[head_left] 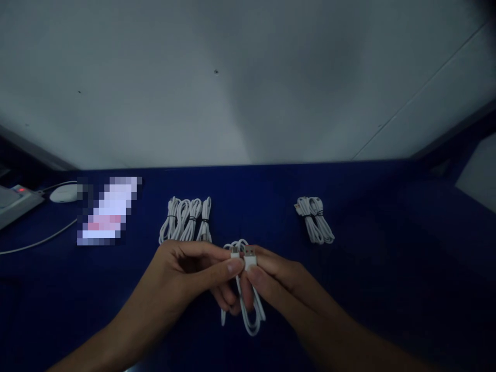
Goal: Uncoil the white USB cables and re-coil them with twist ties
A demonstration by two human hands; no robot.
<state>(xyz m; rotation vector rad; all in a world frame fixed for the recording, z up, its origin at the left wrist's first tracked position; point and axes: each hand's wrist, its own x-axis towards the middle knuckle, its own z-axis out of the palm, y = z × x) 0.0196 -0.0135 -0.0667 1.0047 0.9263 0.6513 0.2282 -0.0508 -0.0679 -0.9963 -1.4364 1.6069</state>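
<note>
Both hands hold a white USB cable (251, 325) above the blue table, low in the middle of the view. Between thumb and forefinger, my left hand (189, 274) pinches the smaller plug of the cable. My right hand (275, 279) grips the larger USB-A plug (250, 260) close beside it, both metal ends pointing away from me. Loops of the cable hang below and behind the fingers. Just beyond my left hand lie several coiled white cables (186, 219), bound with dark ties. Farther right rests another group of bundled white cables (315, 219).
A phone-like lit screen (110, 212), blurred out, lies at the left on the blue table (251, 191). Beside it are a white rounded device (65, 193) and a power strip (19, 201) with a red light. A pale wall (163, 113) rises behind the table.
</note>
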